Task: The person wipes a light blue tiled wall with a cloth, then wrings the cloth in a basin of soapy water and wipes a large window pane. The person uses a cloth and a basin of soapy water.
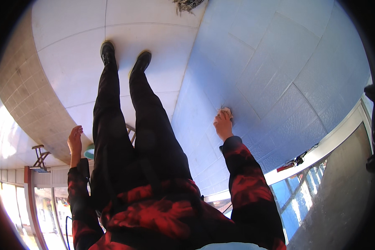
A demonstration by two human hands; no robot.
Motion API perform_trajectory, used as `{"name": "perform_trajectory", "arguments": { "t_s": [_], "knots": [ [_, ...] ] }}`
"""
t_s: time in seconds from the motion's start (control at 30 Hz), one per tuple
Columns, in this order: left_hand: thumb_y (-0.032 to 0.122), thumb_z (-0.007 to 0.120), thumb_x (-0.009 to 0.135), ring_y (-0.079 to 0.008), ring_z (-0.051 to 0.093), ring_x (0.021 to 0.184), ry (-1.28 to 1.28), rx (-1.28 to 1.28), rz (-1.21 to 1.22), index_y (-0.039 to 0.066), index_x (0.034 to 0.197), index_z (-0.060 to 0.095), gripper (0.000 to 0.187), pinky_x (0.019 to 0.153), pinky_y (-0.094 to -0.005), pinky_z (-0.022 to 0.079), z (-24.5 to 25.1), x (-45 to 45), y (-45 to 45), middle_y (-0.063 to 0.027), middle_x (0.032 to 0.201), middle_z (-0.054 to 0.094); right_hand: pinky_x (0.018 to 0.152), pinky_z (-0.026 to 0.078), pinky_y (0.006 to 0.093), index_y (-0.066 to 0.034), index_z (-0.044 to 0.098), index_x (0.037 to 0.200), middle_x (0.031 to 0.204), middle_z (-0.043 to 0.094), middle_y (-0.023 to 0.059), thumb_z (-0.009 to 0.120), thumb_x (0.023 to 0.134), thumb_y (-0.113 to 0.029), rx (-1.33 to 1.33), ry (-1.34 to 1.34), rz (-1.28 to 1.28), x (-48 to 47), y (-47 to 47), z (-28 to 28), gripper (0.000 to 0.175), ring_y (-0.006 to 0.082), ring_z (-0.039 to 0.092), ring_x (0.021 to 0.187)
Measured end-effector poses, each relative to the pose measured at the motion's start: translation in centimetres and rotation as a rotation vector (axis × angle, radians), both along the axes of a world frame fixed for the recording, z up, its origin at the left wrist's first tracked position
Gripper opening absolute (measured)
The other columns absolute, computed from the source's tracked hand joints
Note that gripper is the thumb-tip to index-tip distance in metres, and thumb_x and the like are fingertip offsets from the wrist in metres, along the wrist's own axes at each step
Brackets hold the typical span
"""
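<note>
My right hand (223,124) is closed around a crumpled pale cloth or pad (227,112) and presses it to the blue-tinted tiled wall (268,78). Some wisps stick out of the pad's edge; its exact material cannot be told. My left hand (75,140) hangs at my left side with its fingers curled, touching nothing that I can see. Near it, partly behind my leg, is a teal round rim (89,152), perhaps of a bucket.
Pale floor tiles (72,62) lie under my black shoes. A bundle of dry strands (188,4) lies by the wall. A folding stool (40,159) stands left, near glazed doors. A framed window (312,187) and a small red object (286,168) are at right.
</note>
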State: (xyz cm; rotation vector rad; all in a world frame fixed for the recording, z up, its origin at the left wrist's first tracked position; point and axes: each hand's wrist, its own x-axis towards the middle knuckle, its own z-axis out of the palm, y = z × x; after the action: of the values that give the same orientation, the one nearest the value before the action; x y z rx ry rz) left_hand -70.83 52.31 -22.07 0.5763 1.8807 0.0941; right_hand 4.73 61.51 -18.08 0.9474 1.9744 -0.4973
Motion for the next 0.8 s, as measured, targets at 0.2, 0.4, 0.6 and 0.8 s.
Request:
{"name": "perform_trajectory", "arguments": {
  "t_s": [0.2,0.4,0.6,0.8],
  "knots": [
    [0.008,0.051,0.1,-0.0187,0.07,0.098,0.031,-0.013,-0.066,0.002,0.119,0.067,0.026,0.089,-0.0323,0.054,0.2,-0.7,-1.0,-0.0102,0.104,0.074,0.116,0.029,0.0516,-0.0148,0.074,0.104,0.124,0.063,0.0056,0.057,0.09,-0.022,0.352,0.083,0.074,-1.7,14.9,-0.8,0.023,0.0309,0.044,0.134],
    [0.01,0.051,0.1,-0.0182,0.07,0.098,0.039,0.015,-0.063,0.002,0.119,0.068,0.026,0.088,-0.0318,0.054,0.7,-2.9,-2.6,-0.0097,0.105,0.074,0.115,0.029,0.0498,-0.015,0.074,0.104,0.123,0.062,0.0042,0.058,0.088,-0.011,0.513,0.151,-0.021,-3.1,15.8,1.2,0.023,0.0302,0.043,0.135],
    [0.008,0.052,0.101,-0.0181,0.07,0.097,-0.025,0.05,-0.087,0.003,0.119,0.068,0.025,0.088,-0.0316,0.054,-0.3,-6.2,-4.4,-0.0098,0.105,0.074,0.115,0.03,0.0506,-0.0135,0.072,0.105,0.126,0.06,0.0057,0.059,0.084,-0.01,0.166,-0.002,-0.12,-3.0,-2.1,6.1,0.025,0.03,0.042,0.137],
    [0.01,0.052,0.1,-0.0204,0.07,0.099,0.01,0.036,-0.199,0.0,0.119,0.066,0.025,0.089,-0.0321,0.054,-1.5,-12.8,-4.0,-0.0118,0.106,0.073,0.114,0.031,0.0514,-0.0128,0.07,0.11,0.13,0.058,0.0059,0.063,0.078,-0.003,0.242,-0.002,-0.163,-3.9,-2.3,16.0,0.034,0.0302,0.043,0.137]
  ]
}}
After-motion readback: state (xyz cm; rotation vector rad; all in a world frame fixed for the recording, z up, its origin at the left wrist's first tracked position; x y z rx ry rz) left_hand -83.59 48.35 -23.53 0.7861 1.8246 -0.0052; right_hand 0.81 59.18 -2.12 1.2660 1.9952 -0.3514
